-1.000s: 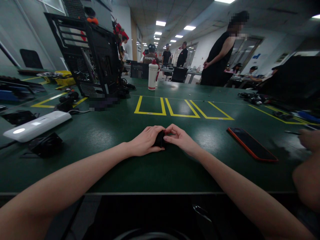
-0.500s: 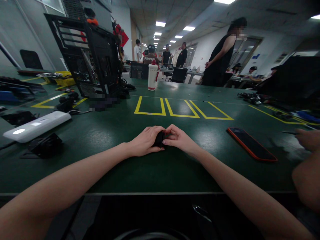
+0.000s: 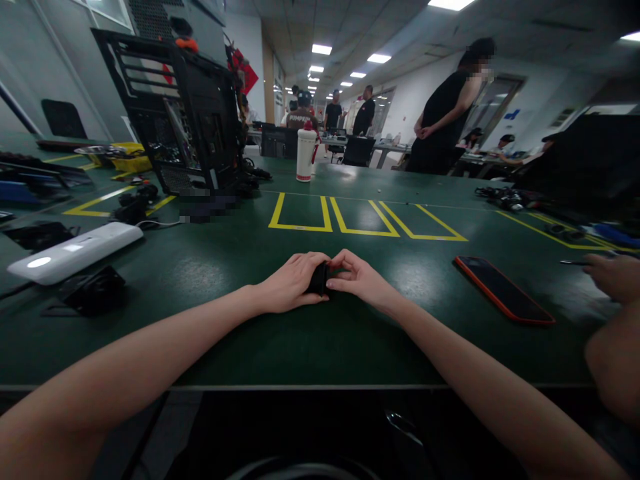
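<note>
Right hand (image 3: 364, 281): thumb shifted slightly nearer the body, at the black part's edge

The black part (image 3: 317, 281) is gripped between the thumb and fingers of the left hand (image 3: 290, 283), on or just above the worktop (image 3: 300, 347). Its right edge is met by the right hand's curled fingers; whether anything is pinched there cannot be told. Good control would likely be gained by steady holding on the left and light fingertip pressure on the right. Both forearms are angled inward, wrists kept low.

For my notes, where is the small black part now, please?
In the head view, the small black part is near the centre, in the left hand, with the right hand at its right side and the yellow tape outlines beyond.
</note>
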A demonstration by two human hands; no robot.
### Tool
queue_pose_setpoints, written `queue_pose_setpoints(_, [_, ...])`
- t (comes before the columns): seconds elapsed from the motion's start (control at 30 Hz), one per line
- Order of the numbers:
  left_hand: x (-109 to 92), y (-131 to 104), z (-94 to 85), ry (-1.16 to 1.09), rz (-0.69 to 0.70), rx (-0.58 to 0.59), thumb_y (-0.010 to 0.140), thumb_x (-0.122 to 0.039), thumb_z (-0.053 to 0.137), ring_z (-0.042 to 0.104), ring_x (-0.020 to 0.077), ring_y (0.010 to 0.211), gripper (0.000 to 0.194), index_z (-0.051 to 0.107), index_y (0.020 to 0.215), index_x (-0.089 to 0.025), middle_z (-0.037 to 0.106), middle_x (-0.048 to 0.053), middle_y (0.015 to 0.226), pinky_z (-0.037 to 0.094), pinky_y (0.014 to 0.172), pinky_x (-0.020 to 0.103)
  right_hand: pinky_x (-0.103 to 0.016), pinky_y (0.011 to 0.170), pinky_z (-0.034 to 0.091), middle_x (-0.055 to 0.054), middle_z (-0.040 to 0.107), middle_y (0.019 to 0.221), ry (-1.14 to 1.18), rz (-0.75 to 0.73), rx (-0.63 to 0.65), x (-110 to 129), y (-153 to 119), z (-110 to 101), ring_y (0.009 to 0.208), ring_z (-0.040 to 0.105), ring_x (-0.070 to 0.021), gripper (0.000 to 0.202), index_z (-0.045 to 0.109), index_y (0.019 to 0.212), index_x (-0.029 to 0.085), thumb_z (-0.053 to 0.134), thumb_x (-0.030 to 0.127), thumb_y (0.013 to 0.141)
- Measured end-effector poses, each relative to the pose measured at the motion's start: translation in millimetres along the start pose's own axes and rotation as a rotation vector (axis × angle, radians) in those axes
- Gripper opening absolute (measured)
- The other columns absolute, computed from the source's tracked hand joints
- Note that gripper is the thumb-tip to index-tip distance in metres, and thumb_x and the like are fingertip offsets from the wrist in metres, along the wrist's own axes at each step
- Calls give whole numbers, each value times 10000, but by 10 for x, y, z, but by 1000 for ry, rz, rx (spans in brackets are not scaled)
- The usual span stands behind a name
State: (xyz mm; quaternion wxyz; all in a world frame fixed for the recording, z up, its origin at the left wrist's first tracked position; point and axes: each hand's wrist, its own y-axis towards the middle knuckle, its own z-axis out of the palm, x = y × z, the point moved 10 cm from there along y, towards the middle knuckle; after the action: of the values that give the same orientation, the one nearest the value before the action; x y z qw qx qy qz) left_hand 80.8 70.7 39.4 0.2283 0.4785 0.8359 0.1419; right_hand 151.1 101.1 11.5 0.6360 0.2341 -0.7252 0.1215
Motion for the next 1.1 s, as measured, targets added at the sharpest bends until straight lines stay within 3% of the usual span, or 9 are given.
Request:
queue_pose_setpoints(0.1, [10, -4, 3, 3, -1, -3, 751, -437, 560, 457, 269, 1106, 608, 274, 1216, -169, 461, 139, 1179, 350, 942, 457, -284, 714, 486, 24, 525, 863, 21, -21, 17, 20, 0, 15, 771, 575, -111, 328, 464, 810, 195, 723, 221, 610])
queue_pose_setpoints(0.3, [5, -2, 16, 22, 10, 7, 756, -442, 553, 434, 262, 1129, 621, 262, 1224, -156, 449, 144, 1192, 341, 953, 443, -313, 753, 483, -2, 541, 890, 11, -11, -17, 7, 2, -22, 809, 555, -120, 203, 504, 836, 193, 630, 300, 719])
queue_pose_setpoints(0.43, [0, 4, 11, 30, 5, 11, 764, -448, 542, 434, 255, 1123, 623, 252, 1227, -149, 450, 145, 1188, 342, 954, 431, -319, 761, 494, -30, 549, 949, 34, 70, -24, -89, 7, -35, 873, 555, -142, 283, 521, 931, 189, 646, 298, 702])
queue_pose_setpoints(0.53, [-3, 2, 6, 25, 4, 9, 768, -444, 537, 452, 252, 1097, 602, 263, 1216, -152, 458, 141, 1173, 348, 947, 432, -323, 715, 511, -20, 549, 914, 57, 135, -21, -155, -2, -28, 788, 574, -127, 275, 514, 910, 187, 647, 303, 698])
queue_pose_setpoints(0.77, [3, -8, 7, 2, 3, 7, 762, -434, 545, 453, 264, 1109, 595, 268, 1218, -171, 453, 138, 1188, 348, 945, 454, -295, 730, 491, 19, 543, 873, 24, -14, 20, 6, -4, 2, 770, 587, -113, 318, 488, 830, 192, 719, 225, 615])
queue_pose_setpoints(0.93, [-4, 3, 3, 6, 7, 2, 757, -438, 553, 441, 261, 1120, 619, 253, 1227, -167, 446, 140, 1194, 342, 955, 448, -306, 738, 491, 4, 544, 871, 19, -7, -12, 7, -1, -23, 766, 570, -112, 216, 508, 825, 184, 652, 283, 697])
queue_pose_setpoints(1.1, [1, 6, 4, 10, 5, 1, 760, -439, 551, 456, 258, 1093, 624, 256, 1228, -151, 453, 147, 1182, 352, 945, 435, -324, 741, 503, -20, 552, 903, 37, 97, -41, -104, 2, -41, 797, 573, -127, 275, 522, 914, 188, 652, 292, 696])
